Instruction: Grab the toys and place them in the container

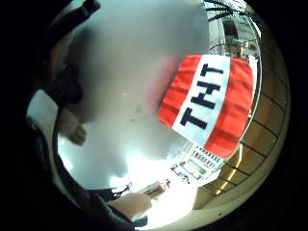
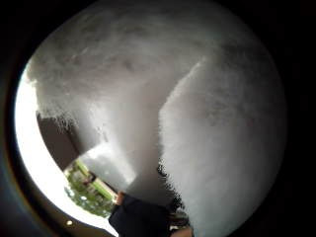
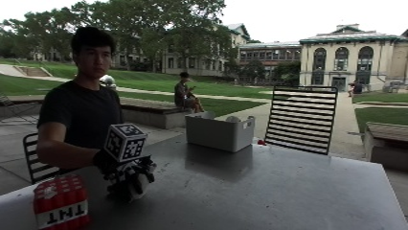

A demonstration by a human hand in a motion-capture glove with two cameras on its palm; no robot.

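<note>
Fingers of the black-gloved right hand (image 3: 127, 178) curl round a white fluffy plush toy (image 3: 135, 186), which sits low against the dark grey counter (image 3: 267, 191) and fills the thumb-side palm view (image 2: 217, 148). Just beside the fingers, nearer the counter's edge, stands a red block-shaped plush toy with a white "TNT" band (image 3: 61, 202), not yet picked up. Well beyond the fingers waits the white rectangular plastic container (image 3: 220, 132); carrying the toy well likely means lifting it clear of the counter, then releasing over the open top.

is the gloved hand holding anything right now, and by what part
The gloved right hand seems to grip a white fuzzy toy low on the table; which part it holds cannot be told.
</note>
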